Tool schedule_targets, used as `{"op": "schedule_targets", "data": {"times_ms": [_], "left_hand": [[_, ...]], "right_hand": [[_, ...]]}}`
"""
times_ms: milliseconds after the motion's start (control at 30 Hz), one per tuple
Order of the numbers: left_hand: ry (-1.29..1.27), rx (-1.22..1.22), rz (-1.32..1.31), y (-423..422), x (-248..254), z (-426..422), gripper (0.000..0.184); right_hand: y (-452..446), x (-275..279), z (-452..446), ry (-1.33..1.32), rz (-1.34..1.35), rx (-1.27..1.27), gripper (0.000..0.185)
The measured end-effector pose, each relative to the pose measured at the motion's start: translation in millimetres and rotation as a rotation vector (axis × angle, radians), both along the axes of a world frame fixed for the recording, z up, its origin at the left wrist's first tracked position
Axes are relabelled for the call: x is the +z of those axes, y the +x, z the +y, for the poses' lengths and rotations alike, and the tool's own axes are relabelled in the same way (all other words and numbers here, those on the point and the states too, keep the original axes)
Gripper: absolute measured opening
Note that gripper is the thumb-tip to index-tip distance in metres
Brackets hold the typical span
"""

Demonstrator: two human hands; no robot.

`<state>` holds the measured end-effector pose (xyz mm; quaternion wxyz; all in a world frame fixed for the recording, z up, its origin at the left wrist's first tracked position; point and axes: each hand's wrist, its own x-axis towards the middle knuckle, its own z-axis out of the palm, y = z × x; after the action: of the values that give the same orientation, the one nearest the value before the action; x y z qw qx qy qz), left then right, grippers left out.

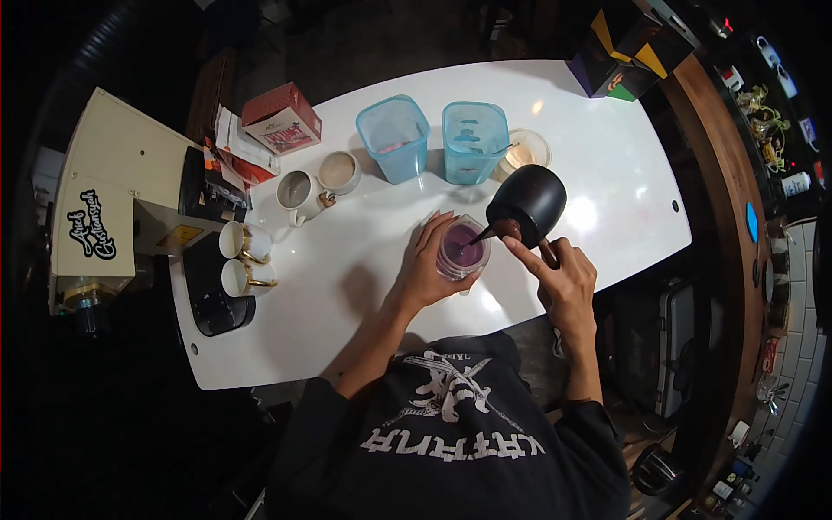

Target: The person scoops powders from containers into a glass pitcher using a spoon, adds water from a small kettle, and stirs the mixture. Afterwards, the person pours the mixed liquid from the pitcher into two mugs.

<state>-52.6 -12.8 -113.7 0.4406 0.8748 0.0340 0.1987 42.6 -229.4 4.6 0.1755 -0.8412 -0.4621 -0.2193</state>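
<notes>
My left hand (427,267) is wrapped around a clear glass jar (468,270) above the front part of the white table (338,321). Purple contents show through the jar's open mouth. With my right hand (565,282) I grip a black gooseneck kettle (530,201) by its handle, its body tipped toward the jar. The thin spout points down into the jar's mouth. My right index finger reaches toward a brown part of the kettle. Whether liquid is flowing cannot be made out.
Two blue plastic containers (393,143) stand beyond the jar, with a pale round dish (533,147) partly behind the kettle. Several cups (296,192) sit to the left, near a cream-coloured machine (117,173). A red box (286,117) stands at the back left, dark boxes (628,56) at the back right.
</notes>
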Motion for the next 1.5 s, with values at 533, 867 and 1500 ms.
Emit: {"op": "schedule_targets", "data": {"times_ms": [533, 867, 1500], "left_hand": [[0.011, 0.000, -0.047, 0, -6, -3, 0.099], [0.011, -0.005, -0.062, 0, -8, -3, 0.102], [-0.048, 0.012, -0.030, -1, -4, -3, 0.094]], "right_hand": [[1, 28, -1, -0.143, -0.107, 0.193, 0.069], [-3, 32, -2, -0.167, -0.154, 0.205, 0.070], [12, -14, -35, 0.493, 0.309, -0.153, 0.070]]}}
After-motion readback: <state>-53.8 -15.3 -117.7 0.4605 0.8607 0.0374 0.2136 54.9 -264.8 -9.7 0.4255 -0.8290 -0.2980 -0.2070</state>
